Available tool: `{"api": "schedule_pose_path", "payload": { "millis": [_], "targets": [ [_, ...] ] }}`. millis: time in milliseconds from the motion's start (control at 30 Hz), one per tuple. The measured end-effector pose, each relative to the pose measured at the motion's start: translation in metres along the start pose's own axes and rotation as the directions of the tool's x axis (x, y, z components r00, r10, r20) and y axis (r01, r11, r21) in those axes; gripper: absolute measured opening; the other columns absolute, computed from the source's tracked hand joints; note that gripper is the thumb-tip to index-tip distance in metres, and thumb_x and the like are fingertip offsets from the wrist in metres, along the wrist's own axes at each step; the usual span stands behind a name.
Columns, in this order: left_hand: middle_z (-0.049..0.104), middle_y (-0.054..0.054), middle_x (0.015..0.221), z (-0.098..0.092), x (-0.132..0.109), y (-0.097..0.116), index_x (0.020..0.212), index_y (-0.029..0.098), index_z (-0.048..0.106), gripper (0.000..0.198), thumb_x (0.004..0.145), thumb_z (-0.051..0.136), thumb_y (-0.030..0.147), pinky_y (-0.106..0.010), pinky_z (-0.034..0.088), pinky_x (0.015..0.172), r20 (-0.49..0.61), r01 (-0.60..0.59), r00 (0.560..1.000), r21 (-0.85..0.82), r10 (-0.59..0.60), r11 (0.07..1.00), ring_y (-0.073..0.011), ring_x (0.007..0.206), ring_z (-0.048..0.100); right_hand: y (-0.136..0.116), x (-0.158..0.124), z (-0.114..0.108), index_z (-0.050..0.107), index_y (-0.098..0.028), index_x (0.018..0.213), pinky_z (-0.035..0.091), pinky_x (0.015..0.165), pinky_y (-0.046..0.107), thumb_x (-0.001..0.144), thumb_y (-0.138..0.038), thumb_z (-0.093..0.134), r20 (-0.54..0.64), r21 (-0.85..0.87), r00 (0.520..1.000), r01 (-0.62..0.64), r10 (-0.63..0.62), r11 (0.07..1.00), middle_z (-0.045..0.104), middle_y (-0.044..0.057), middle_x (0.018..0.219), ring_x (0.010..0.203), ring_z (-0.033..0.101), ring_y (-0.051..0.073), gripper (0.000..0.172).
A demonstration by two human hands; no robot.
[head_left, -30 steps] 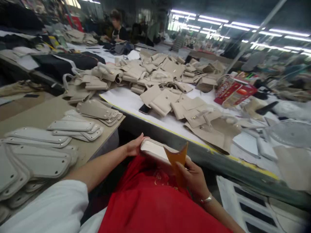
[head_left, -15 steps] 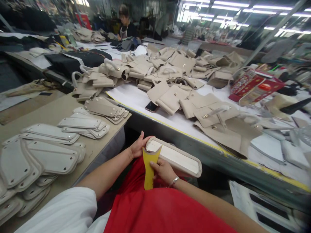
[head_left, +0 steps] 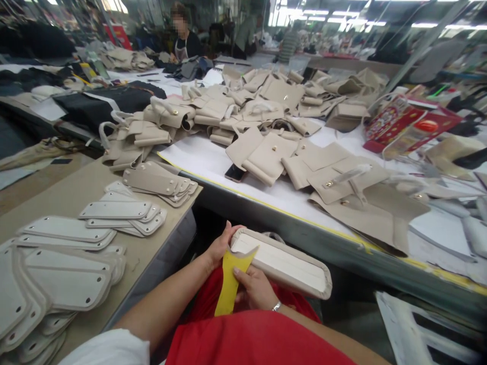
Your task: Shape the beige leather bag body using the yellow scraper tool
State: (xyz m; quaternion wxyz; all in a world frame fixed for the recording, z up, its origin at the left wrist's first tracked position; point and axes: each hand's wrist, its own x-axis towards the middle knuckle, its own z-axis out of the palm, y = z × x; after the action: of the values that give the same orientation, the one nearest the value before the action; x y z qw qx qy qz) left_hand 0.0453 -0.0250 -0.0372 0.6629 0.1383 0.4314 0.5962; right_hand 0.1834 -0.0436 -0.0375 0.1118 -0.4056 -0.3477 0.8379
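low in the middle of the frame, over your lap, your left hand [head_left: 218, 247] is closed on the near end of the long beige panel [head_left: 281, 262], while your right hand [head_left: 256, 288] pinches the yellow scraper [head_left: 230, 281] against that same end. the panel looks light and fairly stiff with a soft folded rim, so it is probably best held by the end and edges, and the scraper seems thin and springy. no writing reads clearly, even on the red packaging [head_left: 411, 126] at upper right on the worktop [head_left: 213, 157].
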Motion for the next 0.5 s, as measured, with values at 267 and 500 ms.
{"api": "schedule_pose_path", "payload": {
  "millis": [267,500],
  "targets": [
    [0.067,-0.004,0.085,0.021,0.009,0.006,0.094,0.017,0.066,0.061,0.080,0.031,0.066,-0.026,0.042,0.072,-0.267,-0.021,0.955,0.376,0.130,0.926,-0.0197,0.082,0.058,-0.005,0.003,-0.014,0.058,-0.010,0.089,0.043,0.036,0.018,0.060,-0.054,0.069,0.024,0.042,1.000,0.002,-0.003,0.999,0.066,0.008,0.068,0.046,0.058,0.013,0.053],
    [0.063,-0.010,0.070,0.023,0.013,0.008,0.074,0.014,0.064,0.056,0.080,0.037,0.063,-0.033,0.040,0.071,-0.231,-0.014,0.946,0.673,0.228,0.740,-0.0256,0.078,0.057,0.001,0.005,-0.013,0.057,-0.014,0.095,0.044,0.040,0.020,0.061,-0.053,0.066,0.030,0.066,0.999,-0.022,0.020,0.998,0.067,0.009,0.080,0.056,0.063,0.016,0.053]
  ]
}}
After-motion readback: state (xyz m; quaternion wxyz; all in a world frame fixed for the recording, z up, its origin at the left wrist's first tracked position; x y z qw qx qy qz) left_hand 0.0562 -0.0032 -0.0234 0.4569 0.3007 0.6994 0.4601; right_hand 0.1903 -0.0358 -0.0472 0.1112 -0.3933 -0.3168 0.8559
